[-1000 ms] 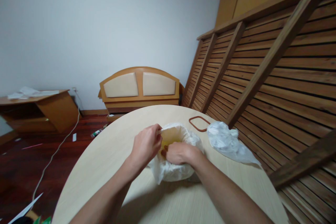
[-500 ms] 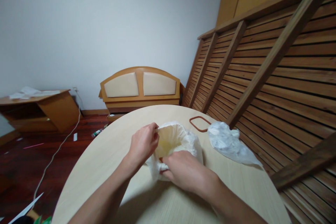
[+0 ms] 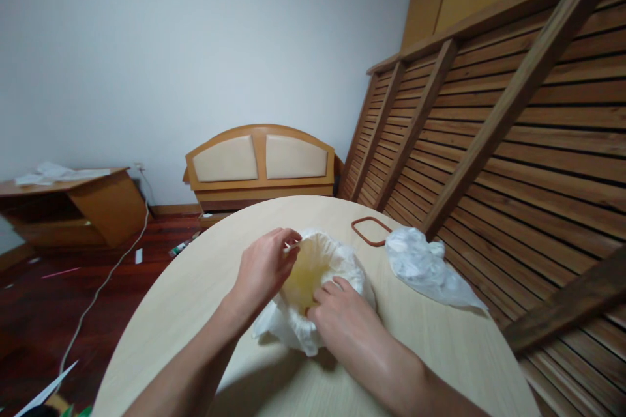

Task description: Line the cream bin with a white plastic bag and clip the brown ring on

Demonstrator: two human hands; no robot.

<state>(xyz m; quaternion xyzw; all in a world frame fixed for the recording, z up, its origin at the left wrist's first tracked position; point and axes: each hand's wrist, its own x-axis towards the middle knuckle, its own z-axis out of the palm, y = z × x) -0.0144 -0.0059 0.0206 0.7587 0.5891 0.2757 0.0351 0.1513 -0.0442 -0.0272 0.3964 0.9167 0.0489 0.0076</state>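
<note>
On the round desk (image 3: 186,313), the open-mouthed white bag (image 3: 343,259) sits well apart from the left edge; a plastic bundle (image 3: 415,260) lies near the right edge. Left hand (image 3: 268,255): pinching the bag's rim. Right hand (image 3: 342,313): fingers curled at the near rim; grip cannot be determined.

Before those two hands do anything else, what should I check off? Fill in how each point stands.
1. Left hand holding the white bag's rim: ok, the edge is between its fingers.
2. Right hand firmly gripping the near rim: cannot tell, fingertips partly hidden.
3. Bag's mouth open: ok, its yellowish inside shows.
4. Rim even all round: not ok, the near-left edge flares outward.
5. Brown ring clear of both hands: ok.
</note>
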